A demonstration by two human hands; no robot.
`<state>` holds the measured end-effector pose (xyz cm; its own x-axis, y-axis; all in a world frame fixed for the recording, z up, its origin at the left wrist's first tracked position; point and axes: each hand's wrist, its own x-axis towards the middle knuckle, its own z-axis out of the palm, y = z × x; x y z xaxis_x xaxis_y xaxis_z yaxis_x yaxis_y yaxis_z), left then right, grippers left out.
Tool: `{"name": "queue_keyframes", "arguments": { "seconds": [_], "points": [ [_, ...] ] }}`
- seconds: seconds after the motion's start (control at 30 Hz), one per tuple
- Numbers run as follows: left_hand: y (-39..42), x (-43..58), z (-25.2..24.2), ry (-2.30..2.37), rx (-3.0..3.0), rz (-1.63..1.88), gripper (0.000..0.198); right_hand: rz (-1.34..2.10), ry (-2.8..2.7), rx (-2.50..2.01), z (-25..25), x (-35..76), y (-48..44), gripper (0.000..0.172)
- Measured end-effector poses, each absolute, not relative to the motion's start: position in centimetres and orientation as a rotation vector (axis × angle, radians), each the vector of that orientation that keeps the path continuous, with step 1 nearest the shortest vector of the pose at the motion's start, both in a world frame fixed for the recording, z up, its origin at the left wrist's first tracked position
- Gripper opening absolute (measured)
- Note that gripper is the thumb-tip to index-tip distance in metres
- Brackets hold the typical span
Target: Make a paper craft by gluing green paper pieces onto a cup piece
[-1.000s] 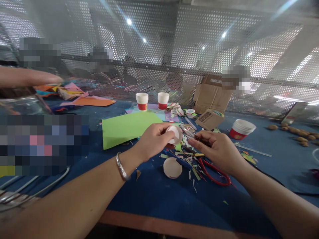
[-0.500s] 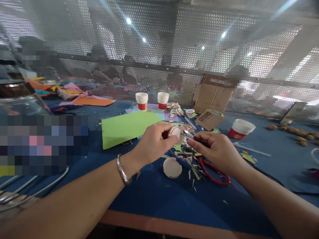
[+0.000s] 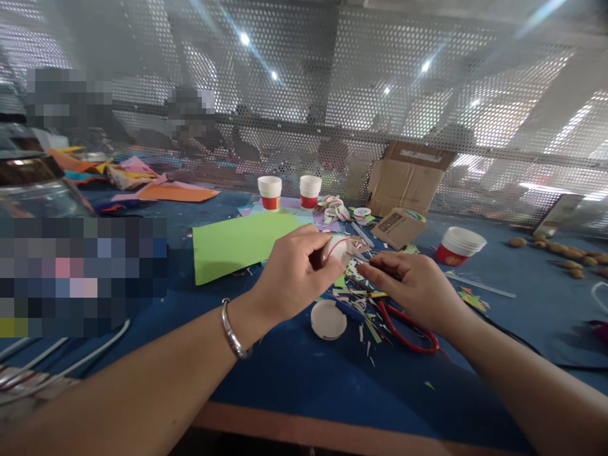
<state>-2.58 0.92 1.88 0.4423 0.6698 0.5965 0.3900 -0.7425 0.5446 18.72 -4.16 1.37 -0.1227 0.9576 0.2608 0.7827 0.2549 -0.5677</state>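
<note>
Between the thumb and fingers of my left hand [image 3: 292, 272] is a white paper cup bottom [image 3: 335, 251] with a red line around it. My right hand [image 3: 415, 282] is closed around scissors [image 3: 360, 255], whose handles are mostly hidden in the fingers. The blades meet the right edge of the cup bottom. Just below my hands, another round white cup bottom [image 3: 328, 320] lies on the blue table [image 3: 285, 380]. Cut paper scraps [image 3: 368, 329] are strewn beside it, with a red-handled tool [image 3: 411, 339] under my right hand.
Green paper [image 3: 237, 244] lies left of my hands. Two stacks of paper cups, left [image 3: 270, 193] and right [image 3: 310, 192], stand behind, with another cup stack [image 3: 460, 246] at right. A cardboard box [image 3: 406, 177] leans near the perforated metal screen [image 3: 285, 95].
The scissor blades, spread apart before, now look closer together at the cup bottom's edge. The cup bottom has turned slightly in my left hand.
</note>
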Motion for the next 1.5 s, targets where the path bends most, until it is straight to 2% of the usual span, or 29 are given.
{"name": "queue_keyframes", "arguments": {
  "seconds": [0.23,0.7,1.03,1.3,1.5],
  "points": [
    [0.62,-2.55,1.96,0.862,2.389,1.26,0.031,0.375,-1.964,-1.556,1.6,18.64,-4.27,0.05],
    [0.55,-2.21,1.49,0.822,2.418,1.398,0.023,0.394,-1.949,-1.547,1.74,18.64,-4.17,0.049],
    [0.68,-2.2,1.42,0.901,2.339,1.34,0.011,0.483,-1.93,-1.535,1.26,18.56,-3.97,0.045],
    [1.08,-2.33,1.04,0.92,2.163,1.253,0.009,0.517,-1.943,-1.507,1.46,18.49,-4.16,0.038],
    [1.15,-2.36,1.13,0.919,2.173,1.263,0.009,0.501,-1.95,-1.548,1.87,18.32,-4.4,0.038]
  ]
}}
